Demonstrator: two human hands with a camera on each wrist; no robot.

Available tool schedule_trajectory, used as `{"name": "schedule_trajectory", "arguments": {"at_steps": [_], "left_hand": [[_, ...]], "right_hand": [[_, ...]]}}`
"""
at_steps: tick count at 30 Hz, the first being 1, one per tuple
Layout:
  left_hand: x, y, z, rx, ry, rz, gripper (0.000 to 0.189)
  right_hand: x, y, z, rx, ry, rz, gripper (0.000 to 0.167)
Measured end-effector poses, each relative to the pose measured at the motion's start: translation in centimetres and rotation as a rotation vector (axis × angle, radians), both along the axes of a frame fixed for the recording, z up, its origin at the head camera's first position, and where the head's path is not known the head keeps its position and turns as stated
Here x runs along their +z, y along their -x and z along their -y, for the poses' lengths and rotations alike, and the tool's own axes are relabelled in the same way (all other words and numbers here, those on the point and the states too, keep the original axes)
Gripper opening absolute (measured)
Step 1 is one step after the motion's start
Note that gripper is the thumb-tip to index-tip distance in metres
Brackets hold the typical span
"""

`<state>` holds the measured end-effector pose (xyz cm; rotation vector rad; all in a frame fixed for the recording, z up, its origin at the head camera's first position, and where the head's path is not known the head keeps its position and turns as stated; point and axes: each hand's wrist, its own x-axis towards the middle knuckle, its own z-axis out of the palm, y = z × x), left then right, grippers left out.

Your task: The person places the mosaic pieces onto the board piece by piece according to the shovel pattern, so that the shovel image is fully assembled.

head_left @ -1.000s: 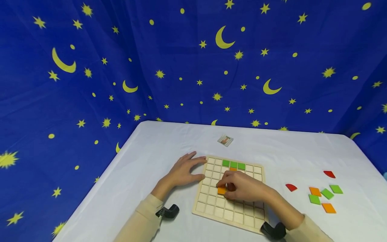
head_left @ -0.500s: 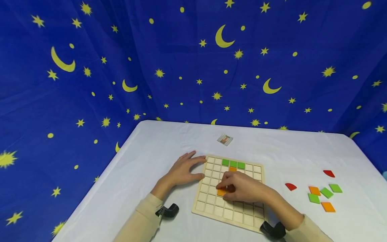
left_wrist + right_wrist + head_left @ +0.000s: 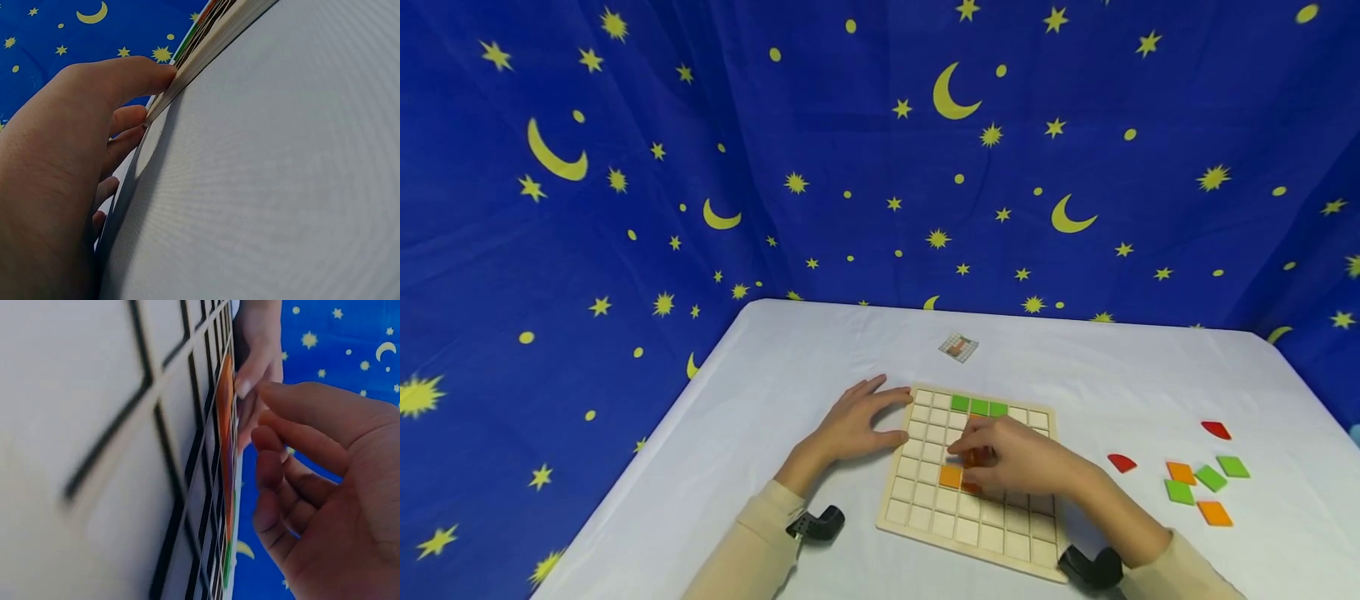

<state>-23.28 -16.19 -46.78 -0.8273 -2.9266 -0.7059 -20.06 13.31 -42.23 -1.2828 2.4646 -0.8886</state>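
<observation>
A wooden grid board lies on the table, with a row of three green square tiles along its far side. Below them orange tiles show, one of them an orange tile left of my right hand. That hand hovers low over the middle of the board and partly hides other orange tiles. In the right wrist view its fingers are loosely bent, with no tile visible between them. My left hand has its fingers spread, and the thumb and fingertips touch the board's left edge.
Right of the board lie loose tiles: several green and orange squares, such as a green tile and an orange tile, and two red quarter-round pieces. A small printed grid card lies behind the board. A starry blue cloth surrounds the table.
My right hand has let go of the orange tile and shifted slightly right and away from me, leaving that tile flat on the board. The left hand stays put.
</observation>
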Motion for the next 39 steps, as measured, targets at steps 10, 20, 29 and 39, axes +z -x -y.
{"name": "schedule_trajectory", "arguments": {"at_steps": [10, 20, 29, 39], "left_hand": [[0.0, 0.1, 0.0, -0.007, -0.012, -0.015, 0.062], [0.1, 0.0, 0.0, 0.012, -0.024, 0.012, 0.061], [0.1, -0.3, 0.2, 0.006, -0.033, 0.005, 0.061], [-0.1, -0.2, 0.1, 0.017, -0.021, 0.014, 0.061]], "right_hand": [[0.3, 0.4, -3.1, -0.095, -0.008, -0.007, 0.029], [0.3, 0.3, -6.7, -0.178, -0.036, 0.023, 0.030], [0.0, 0.0, -9.5, -0.259, -0.069, 0.015, 0.031], [-0.3, -0.9, -13.2, -0.368, -0.081, 0.042, 0.032]]}}
